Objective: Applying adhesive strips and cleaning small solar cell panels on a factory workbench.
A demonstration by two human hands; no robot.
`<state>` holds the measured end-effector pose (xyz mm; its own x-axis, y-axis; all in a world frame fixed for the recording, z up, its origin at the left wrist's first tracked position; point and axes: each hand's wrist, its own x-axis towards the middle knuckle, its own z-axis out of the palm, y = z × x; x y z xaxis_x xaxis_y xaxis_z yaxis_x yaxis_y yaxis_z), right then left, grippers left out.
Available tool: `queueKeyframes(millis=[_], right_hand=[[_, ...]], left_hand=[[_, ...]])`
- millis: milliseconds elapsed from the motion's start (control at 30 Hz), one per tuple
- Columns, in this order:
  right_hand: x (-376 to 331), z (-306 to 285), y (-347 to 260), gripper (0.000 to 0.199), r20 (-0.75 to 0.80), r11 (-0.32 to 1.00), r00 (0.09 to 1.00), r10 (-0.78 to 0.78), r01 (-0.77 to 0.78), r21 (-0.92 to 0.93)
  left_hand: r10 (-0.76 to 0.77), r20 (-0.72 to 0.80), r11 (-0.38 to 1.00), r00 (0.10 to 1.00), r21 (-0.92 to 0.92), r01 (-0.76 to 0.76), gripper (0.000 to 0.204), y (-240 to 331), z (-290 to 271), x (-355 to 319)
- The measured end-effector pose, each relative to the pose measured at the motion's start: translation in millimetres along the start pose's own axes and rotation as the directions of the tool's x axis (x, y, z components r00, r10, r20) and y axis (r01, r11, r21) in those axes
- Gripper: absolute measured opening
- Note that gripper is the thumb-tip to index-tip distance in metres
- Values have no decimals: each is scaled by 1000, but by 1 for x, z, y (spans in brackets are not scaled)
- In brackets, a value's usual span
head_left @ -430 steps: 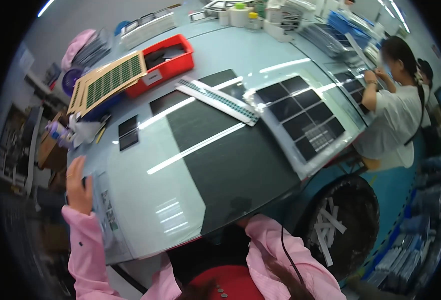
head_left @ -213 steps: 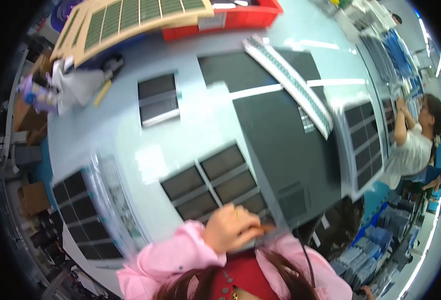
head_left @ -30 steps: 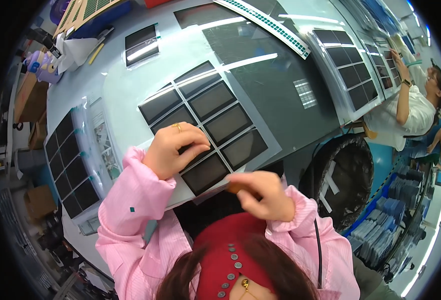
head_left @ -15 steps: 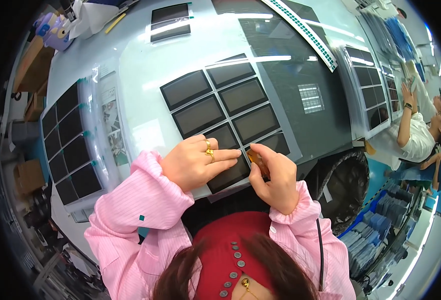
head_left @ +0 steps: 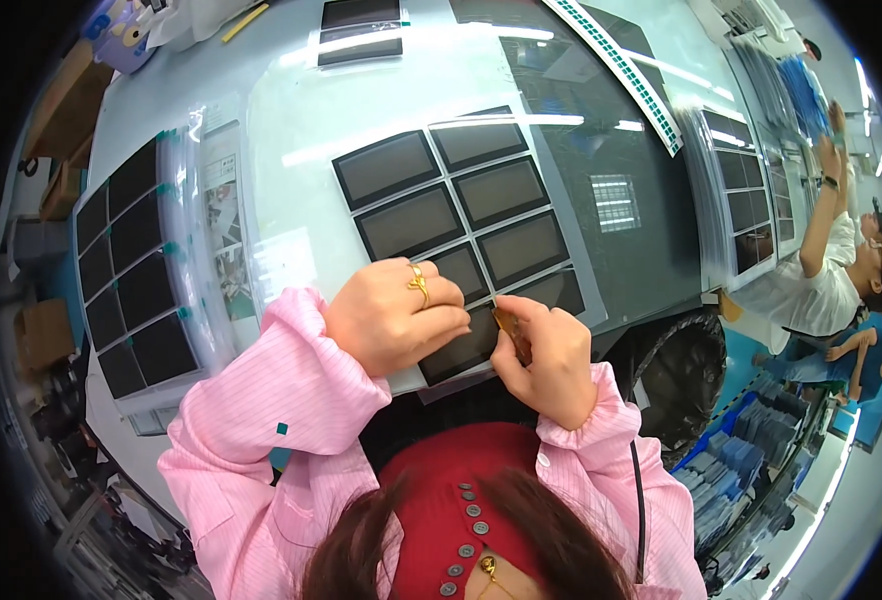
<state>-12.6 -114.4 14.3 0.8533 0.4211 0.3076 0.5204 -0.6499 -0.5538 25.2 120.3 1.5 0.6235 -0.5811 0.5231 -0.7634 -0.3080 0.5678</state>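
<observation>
A sheet of several dark rectangular panels (head_left: pixel 407 220) in two columns lies on the glass-topped table in front of me. My left hand (head_left: pixel 393 315), with gold rings, rests over the near left panels, its fingers curled together. Whatever its fingertips hold, if anything, is hidden. My right hand (head_left: pixel 551 365) pinches a small translucent amber piece (head_left: pixel 511 332) between thumb and forefinger. That piece is at the sheet's near end, over the gap between the columns. Its exact kind does not show. The nearest panels are partly covered by both hands.
Stacked dark-panel sheets in clear film (head_left: pixel 141 270) lie at the left; another stack (head_left: pixel 746 190) is at the right. A white strip with green tabs (head_left: pixel 626 85) crosses the far right. Below the table edge stands a black-lined bin (head_left: pixel 676 390). Co-workers (head_left: pixel 811 270) sit at the right.
My left hand's stretched fingers have curled in and drawn slightly back from the amber piece. My right hand has stayed nearly in place, still pinching it. The whole view has shifted a little.
</observation>
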Motion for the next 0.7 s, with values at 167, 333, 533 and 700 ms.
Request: queueKeyframes(millis=[167, 333, 533, 700], right_hand=[[7, 2, 0, 42, -13, 999, 1000, -26, 26, -22], [-4, -11, 0, 41, 59, 998, 998, 31, -34, 51], [-2, -6, 3, 39, 13, 991, 993, 115, -116, 61], [2, 2, 5, 40, -54, 1000, 998, 23, -22, 20]], left_hand=[[-73, -91, 986, 993, 140, 86, 20, -7, -2, 0], [-94, -175, 967, 980, 216, 132, 15, -11, 2, -2], [-66, 16, 982, 998, 181, 62, 46, 0, 4, -3], [-92, 49, 973, 995, 215, 79, 56, 2, 6, -3]])
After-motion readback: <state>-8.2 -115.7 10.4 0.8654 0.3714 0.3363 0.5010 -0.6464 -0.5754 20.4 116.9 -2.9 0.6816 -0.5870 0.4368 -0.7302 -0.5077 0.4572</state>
